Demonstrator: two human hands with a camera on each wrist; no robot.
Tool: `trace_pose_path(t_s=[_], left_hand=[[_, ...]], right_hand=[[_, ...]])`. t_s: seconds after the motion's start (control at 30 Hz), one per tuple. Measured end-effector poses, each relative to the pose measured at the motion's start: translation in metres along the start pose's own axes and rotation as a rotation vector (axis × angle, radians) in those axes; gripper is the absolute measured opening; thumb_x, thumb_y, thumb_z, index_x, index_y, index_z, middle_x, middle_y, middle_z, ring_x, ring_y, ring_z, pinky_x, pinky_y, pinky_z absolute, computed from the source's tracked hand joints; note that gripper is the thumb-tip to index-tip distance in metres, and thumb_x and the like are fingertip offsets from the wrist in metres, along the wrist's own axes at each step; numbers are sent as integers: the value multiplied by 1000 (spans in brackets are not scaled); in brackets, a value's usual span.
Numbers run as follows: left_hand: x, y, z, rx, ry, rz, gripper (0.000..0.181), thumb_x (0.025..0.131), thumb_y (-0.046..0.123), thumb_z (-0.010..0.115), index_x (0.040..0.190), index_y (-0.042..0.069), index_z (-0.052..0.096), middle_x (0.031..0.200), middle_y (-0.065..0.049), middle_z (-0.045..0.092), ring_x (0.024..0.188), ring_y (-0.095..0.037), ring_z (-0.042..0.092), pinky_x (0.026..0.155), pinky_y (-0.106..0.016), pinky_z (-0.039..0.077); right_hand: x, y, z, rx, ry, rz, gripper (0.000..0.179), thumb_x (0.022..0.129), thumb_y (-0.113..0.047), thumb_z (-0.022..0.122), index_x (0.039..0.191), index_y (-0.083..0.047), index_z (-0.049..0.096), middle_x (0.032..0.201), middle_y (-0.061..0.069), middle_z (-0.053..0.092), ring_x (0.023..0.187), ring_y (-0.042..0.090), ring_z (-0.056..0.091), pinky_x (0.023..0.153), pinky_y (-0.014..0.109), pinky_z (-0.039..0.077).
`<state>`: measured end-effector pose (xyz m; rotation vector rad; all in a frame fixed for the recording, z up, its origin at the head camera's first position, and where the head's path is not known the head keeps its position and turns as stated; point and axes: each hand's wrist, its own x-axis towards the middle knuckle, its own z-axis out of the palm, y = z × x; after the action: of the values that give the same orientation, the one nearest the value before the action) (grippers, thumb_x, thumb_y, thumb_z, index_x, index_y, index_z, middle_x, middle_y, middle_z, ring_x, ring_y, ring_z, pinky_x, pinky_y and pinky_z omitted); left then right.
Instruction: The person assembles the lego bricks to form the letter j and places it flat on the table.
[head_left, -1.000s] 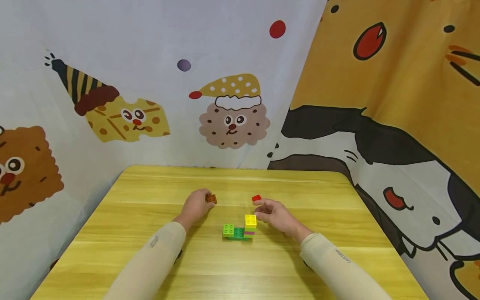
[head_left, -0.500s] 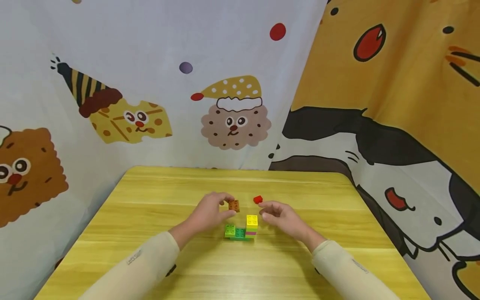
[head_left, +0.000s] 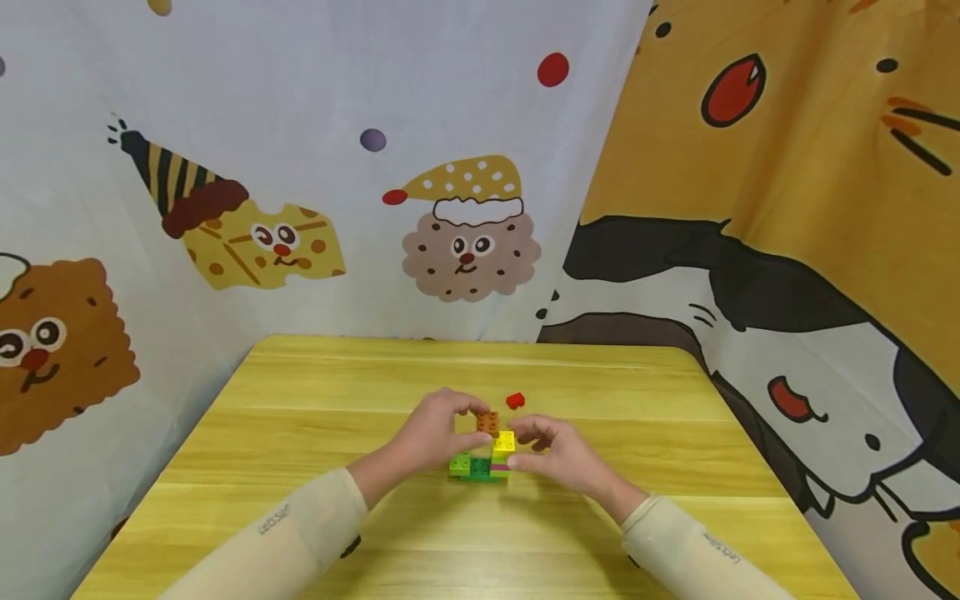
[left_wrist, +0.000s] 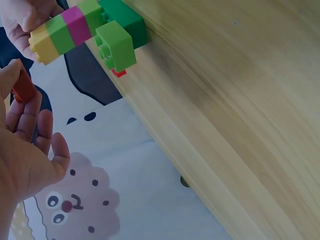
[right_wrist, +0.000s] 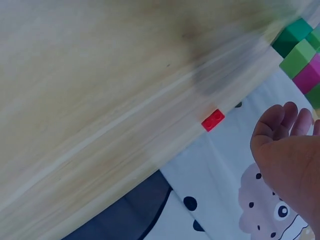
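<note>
My left hand pinches an orange-brown toy building brick between thumb and fingers, just behind the top of a small stack. That stack has a dark green base, a light green brick at its left end and a tower topped by a yellow brick at its right. In the left wrist view, a magenta brick sits between light green ones in the tower. My right hand is beside the tower, fingers loosely bent, thumb near its side; whether it touches is unclear.
A loose red brick lies on the wooden table behind the stack, and shows in the right wrist view near the table's far edge. A cartoon-printed curtain hangs behind and right of the table.
My left hand has carried the orange-brown brick rightward from the table to the tower's top. My right hand has drawn back from near the red brick to the tower's side.
</note>
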<state>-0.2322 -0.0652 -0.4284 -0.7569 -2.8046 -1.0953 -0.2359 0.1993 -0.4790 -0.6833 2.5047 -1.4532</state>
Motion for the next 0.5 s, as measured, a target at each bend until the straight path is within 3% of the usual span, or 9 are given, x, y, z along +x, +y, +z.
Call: trace_pose_path(t_s=[0.17,0.5], left_hand=[[3,3,2,5,-9,25,36,92,36,87,123,21,79,119,5,77,109,-16,64,93,-41,57],[7,8,7,38,-16,71,34,90,35,88,120,21,80,112,9,79,106,-13,64,98,-42,55]], right_hand=[[0,-2,3,-34,30,0,39,94,-32,84,128,-17,73,124,1,76,120,34,67,100,44,57],[0,-5,3,-69,39,-10,39,95,-29,83,128,-9,73,128,8,75,120,35,67,99,47,58]])
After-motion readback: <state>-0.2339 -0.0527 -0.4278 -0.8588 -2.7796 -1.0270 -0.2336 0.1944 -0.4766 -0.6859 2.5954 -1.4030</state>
